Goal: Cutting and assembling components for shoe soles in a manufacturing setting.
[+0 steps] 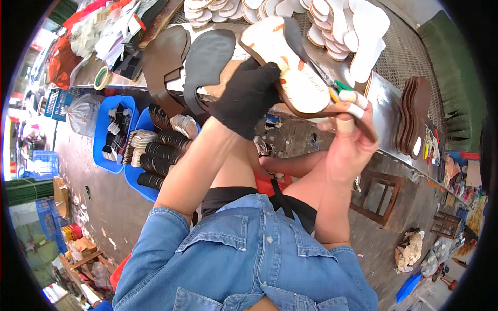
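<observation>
My left hand (248, 98), in a black glove, grips the side of a cream shoe insole (303, 92) with orange-brown marks and a brown edge. The insole is tilted above the front edge of the workbench. White tape wraps several fingertips of my right hand (351, 132), which are closed at the narrow end of the insole. A slim metal tool with a green part (341, 85) shows just beyond those fingertips; whether my hand touches it I cannot tell. To the left, a dark grey sole piece (208, 56) and a brown sole piece (165, 54) lie on the bench.
Stacks of white insoles (332, 26) cover the far bench. Brown sole pieces (411, 116) are stacked at right. A tape roll (102, 78) sits at left. Below are blue bins (98, 132) with dark and pale pieces. A wooden frame (377, 196) stands under the bench.
</observation>
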`<state>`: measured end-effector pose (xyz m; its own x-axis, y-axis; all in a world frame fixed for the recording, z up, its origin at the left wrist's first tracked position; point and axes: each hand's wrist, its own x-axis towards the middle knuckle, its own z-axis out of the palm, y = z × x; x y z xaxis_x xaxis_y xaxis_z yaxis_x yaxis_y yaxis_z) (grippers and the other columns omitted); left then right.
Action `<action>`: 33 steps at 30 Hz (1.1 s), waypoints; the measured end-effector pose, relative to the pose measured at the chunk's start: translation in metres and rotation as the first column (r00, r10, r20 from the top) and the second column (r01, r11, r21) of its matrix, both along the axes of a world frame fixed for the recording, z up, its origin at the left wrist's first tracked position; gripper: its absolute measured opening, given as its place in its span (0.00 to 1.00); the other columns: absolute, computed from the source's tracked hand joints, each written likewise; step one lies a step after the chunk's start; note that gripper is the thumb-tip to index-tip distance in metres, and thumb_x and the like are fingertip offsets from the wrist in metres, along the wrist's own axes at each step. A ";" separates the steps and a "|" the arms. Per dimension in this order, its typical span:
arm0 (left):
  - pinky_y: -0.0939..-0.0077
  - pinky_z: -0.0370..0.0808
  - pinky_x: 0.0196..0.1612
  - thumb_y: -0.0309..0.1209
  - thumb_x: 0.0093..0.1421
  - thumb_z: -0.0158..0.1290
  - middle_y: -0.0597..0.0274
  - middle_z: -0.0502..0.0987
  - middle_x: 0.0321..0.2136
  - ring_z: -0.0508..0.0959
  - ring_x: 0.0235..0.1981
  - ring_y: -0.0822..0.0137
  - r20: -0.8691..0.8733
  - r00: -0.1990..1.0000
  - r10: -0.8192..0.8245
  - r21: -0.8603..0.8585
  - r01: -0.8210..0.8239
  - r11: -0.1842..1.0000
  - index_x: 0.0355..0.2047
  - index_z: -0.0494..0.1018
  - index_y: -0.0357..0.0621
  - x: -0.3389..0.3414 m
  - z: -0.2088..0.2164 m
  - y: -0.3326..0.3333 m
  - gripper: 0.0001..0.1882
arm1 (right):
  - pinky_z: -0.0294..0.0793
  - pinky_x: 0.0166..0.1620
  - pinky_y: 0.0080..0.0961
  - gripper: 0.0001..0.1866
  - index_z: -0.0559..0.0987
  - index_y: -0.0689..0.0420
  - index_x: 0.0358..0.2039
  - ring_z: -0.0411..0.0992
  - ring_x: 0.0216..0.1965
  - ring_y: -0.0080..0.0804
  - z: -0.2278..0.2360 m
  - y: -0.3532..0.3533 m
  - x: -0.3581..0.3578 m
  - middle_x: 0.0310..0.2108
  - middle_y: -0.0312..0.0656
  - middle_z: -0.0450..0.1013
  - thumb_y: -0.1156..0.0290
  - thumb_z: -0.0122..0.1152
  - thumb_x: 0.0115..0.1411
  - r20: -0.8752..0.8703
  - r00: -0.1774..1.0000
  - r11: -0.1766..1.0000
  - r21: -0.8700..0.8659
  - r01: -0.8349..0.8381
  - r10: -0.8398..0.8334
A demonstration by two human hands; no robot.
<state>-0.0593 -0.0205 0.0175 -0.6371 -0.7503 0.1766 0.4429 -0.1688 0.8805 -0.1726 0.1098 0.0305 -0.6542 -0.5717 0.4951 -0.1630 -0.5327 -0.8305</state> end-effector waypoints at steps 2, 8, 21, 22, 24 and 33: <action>0.68 0.73 0.47 0.28 0.59 0.49 0.52 0.72 0.42 0.74 0.42 0.62 -0.047 0.999 -0.016 0.350 0.031 0.936 0.49 0.63 0.31 0.005 0.017 0.001 0.19 | 0.71 0.21 0.18 0.08 0.75 0.64 0.36 0.71 0.27 0.23 0.011 0.010 -0.003 0.36 0.40 0.71 0.76 0.58 0.56 0.090 0.994 0.996 0.066 -0.062 0.056; 0.73 0.73 0.44 0.34 0.54 0.58 0.57 0.73 0.40 0.75 0.40 0.66 0.124 0.988 -0.092 0.266 0.057 0.962 0.48 0.65 0.34 0.019 0.022 0.005 0.25 | 0.67 0.21 0.15 0.08 0.76 0.63 0.35 0.69 0.21 0.19 0.016 0.014 -0.013 0.29 0.37 0.73 0.75 0.60 0.54 0.204 0.953 0.966 0.084 -0.246 0.225; 0.76 0.70 0.47 0.36 0.53 0.59 0.59 0.74 0.42 0.73 0.43 0.71 0.164 0.939 -0.301 -0.003 0.306 0.952 0.50 0.67 0.38 0.038 0.016 0.003 0.27 | 0.70 0.26 0.14 0.19 0.70 0.61 0.43 0.70 0.24 0.18 0.015 0.014 -0.006 0.26 0.35 0.71 0.77 0.64 0.50 0.424 0.836 0.754 0.403 -0.519 0.349; 0.75 0.70 0.47 0.37 0.53 0.58 0.59 0.74 0.42 0.73 0.43 0.71 0.245 0.899 -0.364 0.136 0.340 0.930 0.49 0.68 0.38 0.041 0.020 0.001 0.26 | 0.70 0.26 0.14 0.19 0.70 0.61 0.43 0.70 0.24 0.18 0.015 0.013 -0.007 0.26 0.35 0.71 0.77 0.64 0.50 0.422 0.836 0.754 0.402 -0.520 0.351; 0.75 0.70 0.48 0.37 0.53 0.57 0.58 0.74 0.42 0.74 0.42 0.71 0.313 0.846 -0.432 0.272 0.356 0.894 0.49 0.68 0.39 0.043 0.020 0.003 0.25 | 0.72 0.39 0.23 0.21 0.71 0.60 0.41 0.71 0.39 0.28 0.017 0.012 -0.010 0.33 0.38 0.71 0.78 0.64 0.45 -0.250 0.966 0.958 0.286 0.003 0.072; 0.80 0.73 0.34 0.54 0.55 0.50 0.58 0.76 0.32 0.75 0.30 0.70 0.414 0.820 -0.394 -0.030 0.445 0.895 0.46 0.67 0.36 0.053 0.000 -0.003 0.32 | 0.68 0.37 0.16 0.05 0.75 0.63 0.31 0.70 0.32 0.19 0.035 0.002 -0.033 0.28 0.33 0.71 0.81 0.60 0.52 -0.058 0.935 0.909 0.263 -0.323 0.349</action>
<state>-0.0066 -0.0233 0.0174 -0.9200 -0.3835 -0.0806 -0.0278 -0.1413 0.9896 -0.2054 0.1122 0.0658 -0.3559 -0.8608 0.3639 -0.1004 -0.3519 -0.9306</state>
